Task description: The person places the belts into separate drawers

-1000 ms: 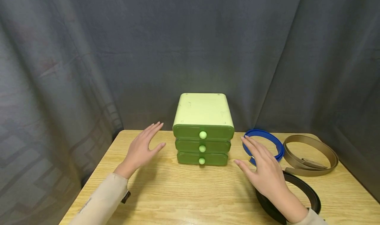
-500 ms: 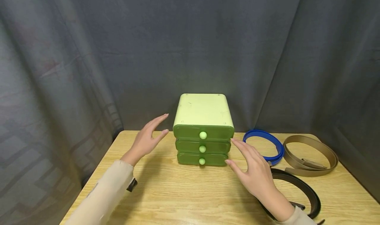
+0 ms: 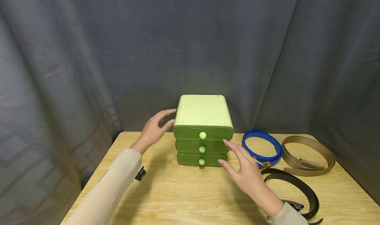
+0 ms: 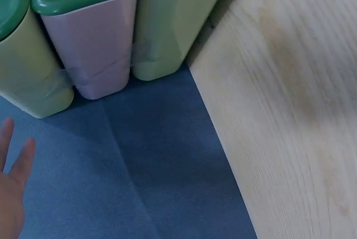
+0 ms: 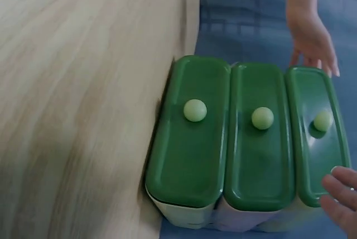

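Observation:
A small stacked drawer unit (image 3: 203, 110) stands at the back middle of the table, with a pale green top, three dark green drawer fronts and round light knobs. The left wrist view shows its side, where the middle section (image 4: 92, 49) is pink. My left hand (image 3: 152, 131) reaches along the unit's left side, fingertips close to the upper edge and the thumb apart from the fingers. My right hand (image 3: 244, 172) is at the front right corner, its fingertips overlapping the drawer fronts (image 5: 259, 166) in the head view. Neither hand grips anything.
Coiled belts lie on the right of the table (image 3: 184, 198): a blue belt (image 3: 277, 146), a tan belt (image 3: 328, 155) and a black belt (image 3: 313, 198) nearest me, partly behind my right forearm. A grey curtain (image 3: 190, 43) hangs right behind the table's back edge.
Both hands have moved inward to the drawer unit. The left went right and up to its upper left side, the right went left to its front corner. The unit stays in place.

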### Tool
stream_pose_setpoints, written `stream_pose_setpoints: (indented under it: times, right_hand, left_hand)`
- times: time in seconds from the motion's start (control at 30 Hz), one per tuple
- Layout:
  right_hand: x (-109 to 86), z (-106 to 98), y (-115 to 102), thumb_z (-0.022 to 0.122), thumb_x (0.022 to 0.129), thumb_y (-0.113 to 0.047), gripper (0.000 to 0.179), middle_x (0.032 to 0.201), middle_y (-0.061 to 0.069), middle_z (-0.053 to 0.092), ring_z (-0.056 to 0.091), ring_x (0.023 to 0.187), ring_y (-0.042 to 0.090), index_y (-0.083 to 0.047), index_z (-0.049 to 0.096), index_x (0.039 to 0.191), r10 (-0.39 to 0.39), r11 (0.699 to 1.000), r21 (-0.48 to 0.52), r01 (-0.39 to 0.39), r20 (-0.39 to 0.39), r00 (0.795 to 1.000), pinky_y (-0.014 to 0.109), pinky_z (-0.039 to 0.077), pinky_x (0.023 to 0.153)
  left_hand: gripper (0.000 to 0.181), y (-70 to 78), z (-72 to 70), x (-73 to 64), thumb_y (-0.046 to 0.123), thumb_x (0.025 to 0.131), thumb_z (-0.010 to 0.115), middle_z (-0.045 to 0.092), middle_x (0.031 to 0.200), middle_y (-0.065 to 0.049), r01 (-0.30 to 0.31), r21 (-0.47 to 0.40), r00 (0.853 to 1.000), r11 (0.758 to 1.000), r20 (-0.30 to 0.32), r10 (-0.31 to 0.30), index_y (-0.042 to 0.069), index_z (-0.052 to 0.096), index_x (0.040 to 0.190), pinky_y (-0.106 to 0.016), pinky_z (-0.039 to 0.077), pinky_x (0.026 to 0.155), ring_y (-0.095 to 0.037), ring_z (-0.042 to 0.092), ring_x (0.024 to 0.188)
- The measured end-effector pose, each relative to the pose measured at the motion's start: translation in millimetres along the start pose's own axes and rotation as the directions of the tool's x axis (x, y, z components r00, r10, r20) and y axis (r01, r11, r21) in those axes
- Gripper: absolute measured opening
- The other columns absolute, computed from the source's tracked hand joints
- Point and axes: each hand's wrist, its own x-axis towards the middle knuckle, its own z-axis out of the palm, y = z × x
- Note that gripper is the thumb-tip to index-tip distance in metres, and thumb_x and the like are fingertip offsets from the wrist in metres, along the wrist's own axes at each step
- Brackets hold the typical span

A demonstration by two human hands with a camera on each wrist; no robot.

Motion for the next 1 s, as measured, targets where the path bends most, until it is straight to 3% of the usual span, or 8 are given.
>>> stream_pose_setpoints:
  times: [0.17,0.43,0.77,1.0]
  right_hand:
    - [2.0,8,0,0.084,0.079,-0.012,0.069,0.129,0.000,0.061,0.061,0.107,0.021,-0.014,0.054,0.142,-0.001,0.999,0.033,0.001,0.015,1.000,0.041,0.051,0.083]
    - [8.7,22,-7,0.083,0.080,-0.012,0.065,0.126,0.004,0.063,0.061,0.107,0.019,-0.010,0.055,0.139,-0.041,0.997,0.073,0.040,0.009,0.999,0.038,0.052,0.084]
    - [17.9,39,-8,0.079,0.084,-0.010,0.059,0.113,0.007,0.067,0.064,0.099,0.019,-0.011,0.056,0.138,0.007,0.990,0.142,-0.007,-0.001,1.000,0.040,0.055,0.078]
    - [28.8,55,-7,0.077,0.086,-0.006,0.046,0.103,0.007,0.070,0.067,0.092,0.019,-0.007,0.062,0.129,-0.020,0.974,0.224,0.033,-0.060,0.998,0.044,0.055,0.081]
  left_hand:
    - [0.050,-0.7,1.0,11.7,0.047,0.099,0.057,0.044,0.150,0.006,0.025,-0.089,0.999,0.996,0.048,-0.021,0.029,0.051,0.145,-0.050,0.038,0.105,-0.020,0.042,0.135]
    - [0.048,-3.2,0.6,12.8,0.041,0.101,0.057,0.036,0.156,0.004,0.043,-0.204,0.994,0.978,0.106,-0.022,0.025,0.051,0.145,-0.055,0.033,0.108,-0.021,0.033,0.142]
    - [0.044,-3.0,3.1,12.0,0.039,0.101,0.056,0.033,0.157,0.007,0.042,-0.240,0.990,0.970,0.138,-0.008,0.027,0.053,0.143,-0.056,0.029,0.111,-0.018,0.025,0.146]
    - [0.044,-5.9,3.6,11.9,0.033,0.103,0.055,0.028,0.160,0.003,0.047,-0.276,0.988,0.960,0.153,-0.004,0.025,0.051,0.146,-0.059,0.019,0.114,-0.019,0.019,0.148]
